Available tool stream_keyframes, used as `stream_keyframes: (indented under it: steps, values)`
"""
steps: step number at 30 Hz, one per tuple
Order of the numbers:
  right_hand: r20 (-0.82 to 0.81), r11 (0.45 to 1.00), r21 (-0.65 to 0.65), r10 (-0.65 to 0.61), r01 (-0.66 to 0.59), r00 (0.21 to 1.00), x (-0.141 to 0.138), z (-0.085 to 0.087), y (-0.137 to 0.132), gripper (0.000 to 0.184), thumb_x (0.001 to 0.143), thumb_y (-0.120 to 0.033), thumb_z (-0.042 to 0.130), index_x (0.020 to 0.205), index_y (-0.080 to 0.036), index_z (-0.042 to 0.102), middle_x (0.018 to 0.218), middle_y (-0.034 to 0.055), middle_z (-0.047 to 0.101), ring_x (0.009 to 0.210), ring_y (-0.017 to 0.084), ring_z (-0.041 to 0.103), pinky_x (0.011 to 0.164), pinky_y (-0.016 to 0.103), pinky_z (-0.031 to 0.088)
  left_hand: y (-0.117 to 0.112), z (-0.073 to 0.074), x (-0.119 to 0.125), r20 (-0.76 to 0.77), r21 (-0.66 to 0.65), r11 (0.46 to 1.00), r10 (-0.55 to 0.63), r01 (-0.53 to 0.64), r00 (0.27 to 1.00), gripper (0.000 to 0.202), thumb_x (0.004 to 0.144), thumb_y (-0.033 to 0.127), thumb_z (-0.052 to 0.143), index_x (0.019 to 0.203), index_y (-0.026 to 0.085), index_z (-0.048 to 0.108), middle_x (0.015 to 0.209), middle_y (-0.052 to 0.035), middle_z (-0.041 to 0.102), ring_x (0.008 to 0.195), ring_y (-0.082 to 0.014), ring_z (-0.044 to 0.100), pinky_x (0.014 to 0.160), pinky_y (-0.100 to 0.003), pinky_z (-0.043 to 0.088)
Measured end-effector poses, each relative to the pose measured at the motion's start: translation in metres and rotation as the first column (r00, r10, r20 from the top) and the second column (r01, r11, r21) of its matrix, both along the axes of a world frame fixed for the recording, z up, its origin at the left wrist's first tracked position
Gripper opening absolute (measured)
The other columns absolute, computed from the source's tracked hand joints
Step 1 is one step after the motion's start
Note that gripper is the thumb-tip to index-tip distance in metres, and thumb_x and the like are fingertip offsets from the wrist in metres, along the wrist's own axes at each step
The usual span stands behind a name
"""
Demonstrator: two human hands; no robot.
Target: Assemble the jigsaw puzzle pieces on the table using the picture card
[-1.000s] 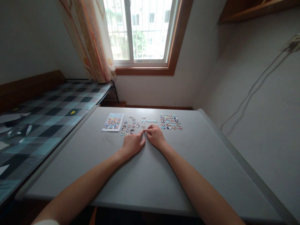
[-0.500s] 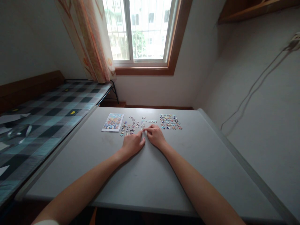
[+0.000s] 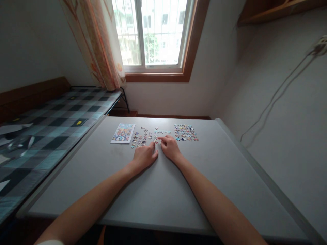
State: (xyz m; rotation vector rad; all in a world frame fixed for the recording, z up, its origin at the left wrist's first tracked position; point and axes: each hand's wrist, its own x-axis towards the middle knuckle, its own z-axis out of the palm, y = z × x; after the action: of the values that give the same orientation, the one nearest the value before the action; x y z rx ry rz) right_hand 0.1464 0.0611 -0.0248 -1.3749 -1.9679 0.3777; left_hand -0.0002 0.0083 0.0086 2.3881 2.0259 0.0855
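Observation:
Loose jigsaw pieces [image 3: 143, 136] lie scattered on a grey table [image 3: 158, 190], with a denser patch of pieces [image 3: 185, 132] to their right. A short joined strip of pieces [image 3: 161, 132] sits just beyond my fingers. My left hand [image 3: 144, 156] rests on the table, fingers curled with the tips down beside the loose pieces. My right hand [image 3: 169, 147] lies next to it, index finger stretched toward the strip and the other fingers curled. Whether either hand holds a piece is hidden.
A printed reference picture [image 3: 123, 132] lies left of the pieces. A bed with a checked blue cover [image 3: 51, 126] runs along the table's left edge. A window [image 3: 153, 34] and curtain [image 3: 102, 44] stand behind; a cable [image 3: 278, 95] hangs down the right wall.
My right index finger has edged forward toward the joined strip, parting slightly from my left fingertips. My left hand has barely shifted.

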Motion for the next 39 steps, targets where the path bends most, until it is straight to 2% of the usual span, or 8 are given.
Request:
stream_keyframes:
  steps: [4, 9, 16, 21, 26, 31, 39]
  values:
    - [-0.046, 0.998, -0.020, -0.063, 0.062, 0.997, 0.0014, 0.0014, 0.0000, 0.026, 0.080, -0.013, 0.048, 0.091, -0.020, 0.071, 0.085, 0.0037, 0.063, 0.078, 0.015, 0.055, 0.082, 0.029, 0.040, 0.0001, -0.0008, -0.0010, 0.002, 0.000, 1.000, -0.007, 0.007, 1.000, 0.039, 0.088, 0.046, 0.035, 0.113, 0.023, 0.053, 0.078, -0.0074, 0.068, 0.075, -0.0236, 0.065, 0.068, -0.032, 0.045]
    - [-0.007, 0.998, -0.046, -0.054, 0.053, 0.999, 0.0012, 0.0016, -0.0007, 0.021, 0.079, -0.015, 0.051, 0.084, -0.021, 0.071, 0.086, 0.0031, 0.064, 0.084, 0.016, 0.055, 0.084, 0.029, 0.038, -0.0007, -0.0024, -0.0013, -0.022, -0.005, 1.000, -0.020, 0.020, 1.000, 0.043, 0.089, 0.047, 0.032, 0.121, 0.025, 0.052, 0.085, -0.0090, 0.069, 0.079, -0.0239, 0.065, 0.071, -0.032, 0.044]
    - [0.029, 0.997, -0.050, -0.055, 0.057, 0.998, 0.0006, 0.0024, -0.0022, 0.019, 0.080, -0.017, 0.053, 0.082, -0.023, 0.071, 0.085, 0.0030, 0.062, 0.086, 0.016, 0.054, 0.083, 0.030, 0.036, -0.0033, 0.0013, 0.0007, -0.027, -0.018, 0.999, -0.036, 0.036, 0.999, 0.043, 0.089, 0.046, 0.033, 0.119, 0.025, 0.055, 0.083, -0.0087, 0.069, 0.080, -0.0237, 0.065, 0.071, -0.031, 0.044]
    - [0.031, 1.000, -0.026, -0.018, 0.018, 0.999, 0.0010, 0.0022, -0.0035, 0.022, 0.080, -0.016, 0.052, 0.085, -0.025, 0.072, 0.084, 0.0023, 0.061, 0.085, 0.016, 0.054, 0.082, 0.029, 0.036, -0.0042, 0.0047, 0.0015, 0.003, -0.047, 0.998, -0.028, 0.028, 1.000, 0.043, 0.089, 0.046, 0.033, 0.118, 0.024, 0.055, 0.086, -0.0097, 0.069, 0.082, -0.0243, 0.064, 0.074, -0.033, 0.044]
    - [0.058, 0.998, 0.001, 0.057, -0.058, 0.997, 0.0008, 0.0014, -0.0039, 0.025, 0.081, -0.016, 0.053, 0.091, -0.026, 0.073, 0.083, 0.0026, 0.060, 0.084, 0.015, 0.053, 0.080, 0.028, 0.037, -0.0035, 0.0010, 0.0006, -0.008, -0.033, 0.997, -0.076, 0.076, 0.997, 0.044, 0.089, 0.044, 0.031, 0.122, 0.022, 0.052, 0.085, -0.0111, 0.069, 0.080, -0.0259, 0.065, 0.073, -0.035, 0.045]
    - [0.090, 0.999, -0.005, 0.050, -0.050, 0.995, 0.0006, 0.0017, -0.0041, 0.024, 0.081, -0.018, 0.053, 0.092, -0.027, 0.073, 0.084, 0.0029, 0.060, 0.085, 0.016, 0.052, 0.079, 0.030, 0.037, -0.0030, -0.0026, 0.0002, -0.043, -0.014, 0.994, -0.107, 0.107, 0.993, 0.047, 0.090, 0.043, 0.030, 0.127, 0.020, 0.048, 0.086, -0.0119, 0.069, 0.078, -0.0265, 0.065, 0.070, -0.035, 0.046]
    - [0.082, 0.999, -0.022, 0.046, -0.045, 0.996, 0.0005, 0.0010, -0.0036, 0.024, 0.082, -0.017, 0.054, 0.092, -0.027, 0.073, 0.085, 0.0028, 0.059, 0.085, 0.015, 0.052, 0.080, 0.029, 0.037, -0.0042, 0.0018, 0.0015, -0.021, -0.054, 0.996, -0.074, 0.073, 0.997, 0.048, 0.090, 0.043, 0.032, 0.128, 0.020, 0.047, 0.088, -0.0117, 0.069, 0.081, -0.0239, 0.065, 0.074, -0.032, 0.046]
